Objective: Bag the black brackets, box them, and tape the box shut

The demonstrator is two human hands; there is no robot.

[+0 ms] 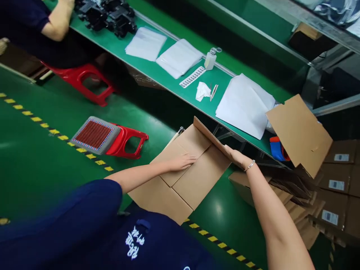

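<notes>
A brown cardboard box (204, 174), mostly flat with creased and slit panels, lies in front of my body. One long panel (209, 133) stands up along its far right side. My left hand (182, 162) rests palm down on the inner cardboard, fingers stretched out. At the near end of the raised panel, my right hand (236, 155) grips its edge from the outer side; some of those fingers are hidden behind the board. A bracelet (249, 165) circles the right wrist.
A green workbench (171, 84) carries white sheets (244, 103), a bottle (210, 60), tweezers (214, 92) and black parts (112, 17). Red stools (129, 140) stand left; a co-worker's arm (57, 22) is at upper left. Another cardboard piece (300, 131) and stacked boxes (337, 183) are right.
</notes>
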